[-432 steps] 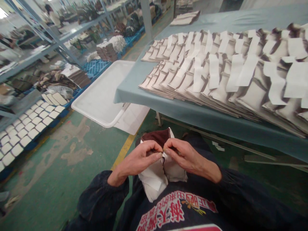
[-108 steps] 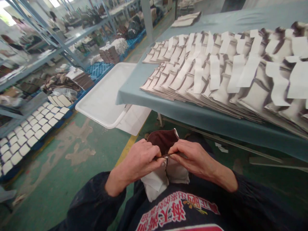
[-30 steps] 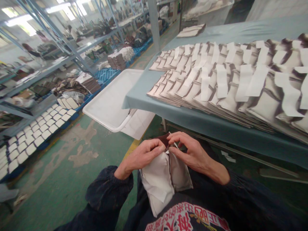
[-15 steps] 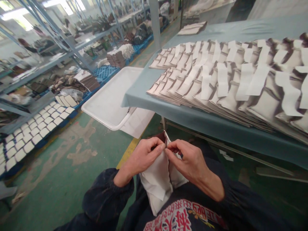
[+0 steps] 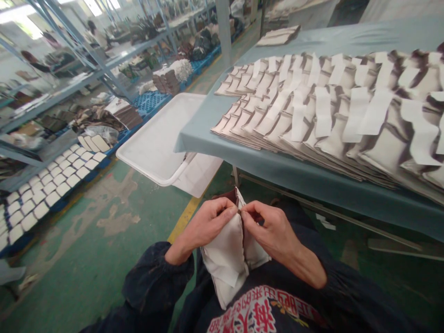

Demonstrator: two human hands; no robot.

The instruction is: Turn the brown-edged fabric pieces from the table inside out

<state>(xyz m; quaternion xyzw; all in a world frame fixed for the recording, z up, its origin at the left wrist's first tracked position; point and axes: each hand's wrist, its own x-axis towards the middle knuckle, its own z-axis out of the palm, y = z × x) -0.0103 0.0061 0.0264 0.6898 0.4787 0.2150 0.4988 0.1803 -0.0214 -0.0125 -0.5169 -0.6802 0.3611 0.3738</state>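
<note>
A sewn fabric piece (image 5: 225, 259), cream outside with a brown inner face and brown seam, stands over my lap. At its upper edge, my left hand (image 5: 204, 226) pinches the seam between thumb and forefinger. My right hand (image 5: 277, 231) meets it there, fingertips pinched on the same edge just to the right. Both hands nearly touch. The exact spot under the fingertips is too small to make out. Similar cream-and-brown pieces (image 5: 249, 122) lie in overlapping rows on the table in front, many with white strips (image 5: 322, 111) across them.
A table with a blue-green cover (image 5: 197, 134) stands ahead to the right. Beside it is a white plastic tub (image 5: 149, 152). Rows of cream pads (image 5: 52, 180) lie at left, near blue metal racks (image 5: 114, 69). People sit farther back. White scraps (image 5: 326, 222) lie beneath the table.
Both hands keep their pinch at the seam, with the right fingertips shifted very slightly to the right. The view has moved a little; the fabric piece stays in place.
</note>
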